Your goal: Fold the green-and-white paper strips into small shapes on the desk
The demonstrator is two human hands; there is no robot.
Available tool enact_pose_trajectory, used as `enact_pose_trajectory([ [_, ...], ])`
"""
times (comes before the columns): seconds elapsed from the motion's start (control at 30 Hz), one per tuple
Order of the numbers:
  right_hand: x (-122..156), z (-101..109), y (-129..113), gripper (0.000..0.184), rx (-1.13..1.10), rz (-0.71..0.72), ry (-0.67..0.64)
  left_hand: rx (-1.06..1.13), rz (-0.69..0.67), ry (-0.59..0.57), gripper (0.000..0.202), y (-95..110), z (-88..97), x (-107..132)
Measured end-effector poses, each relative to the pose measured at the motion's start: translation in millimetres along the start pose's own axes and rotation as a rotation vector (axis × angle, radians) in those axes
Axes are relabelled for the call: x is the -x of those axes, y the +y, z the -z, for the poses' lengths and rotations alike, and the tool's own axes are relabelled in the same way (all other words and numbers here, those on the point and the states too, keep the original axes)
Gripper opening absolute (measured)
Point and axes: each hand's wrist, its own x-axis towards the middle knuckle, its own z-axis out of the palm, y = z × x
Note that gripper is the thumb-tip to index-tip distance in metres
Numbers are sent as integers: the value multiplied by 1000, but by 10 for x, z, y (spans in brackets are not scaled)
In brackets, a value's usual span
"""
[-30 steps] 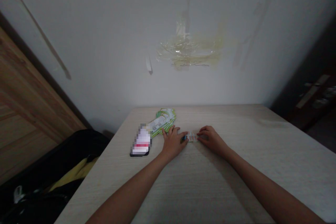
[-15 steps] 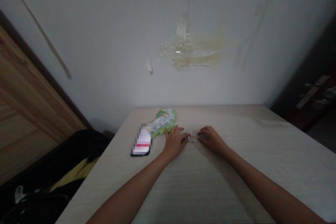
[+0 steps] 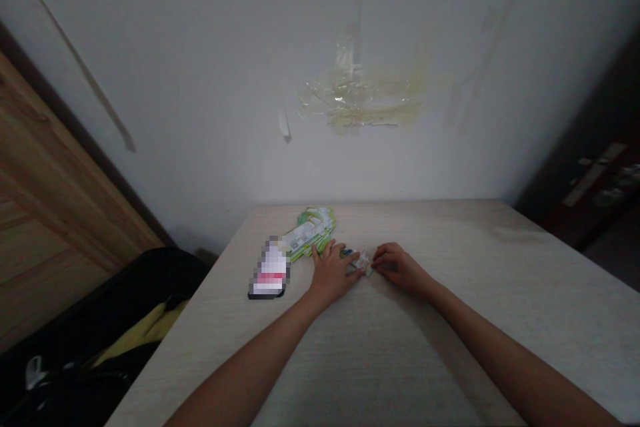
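A small printed piece of paper or card (image 3: 363, 260), pale with reddish marks, lies at a slant on the table between my two hands. My left hand (image 3: 331, 275) has its thumb and index finger on the left part of it, with the other fingers spread toward the green stack. My right hand (image 3: 403, 268) pinches its right edge, fingertips together. Part of the piece is hidden under the left fingers. Just beyond my left hand lies an untidy stack of green-and-white printed cards or packets (image 3: 307, 235).
A phone (image 3: 270, 273) with a blurred-out screen lies left of my left hand. The pale wooden table (image 3: 350, 353) meets a taped, stained wall (image 3: 225, 80) at the back. Off its left side are a black bag (image 3: 145, 273) with yellow cloth and a wooden panel (image 3: 45, 180).
The small printed piece has turned from lying square to a slant, its right end nearer me. My right fingertips have shifted slightly left. The stack and phone stay put.
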Motion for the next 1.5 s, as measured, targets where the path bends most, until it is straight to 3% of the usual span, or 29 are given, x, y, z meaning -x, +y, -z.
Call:
enact_pose_trajectory([
  [0.23, 18, -14, 1, 27, 13, -84, -3, 16, 22, -18, 36, 2, 11, -2],
  [0.47, -2, 27, -79, 35, 69, 2, -38, 25, 55, -12, 35, 11, 21, -8],
  [0.63, -29, 17, -91, 30, 80, 47, -124, 8, 104, -9, 42, 9, 22, -20],
  [0.9, -37, 12, -167, 25, 113, 42, -96, 104, -35, -40, 39, -5, 50, -27],
  [1.1, -47, 1, -167, 22, 101, 62, -77, 126, -53, -29, 37, -25, 33, -27],
  [1.5, -79, -122, -145, 19, 202, 25, -65, 211, -104, -25, 8, -46, 23, -50],
])
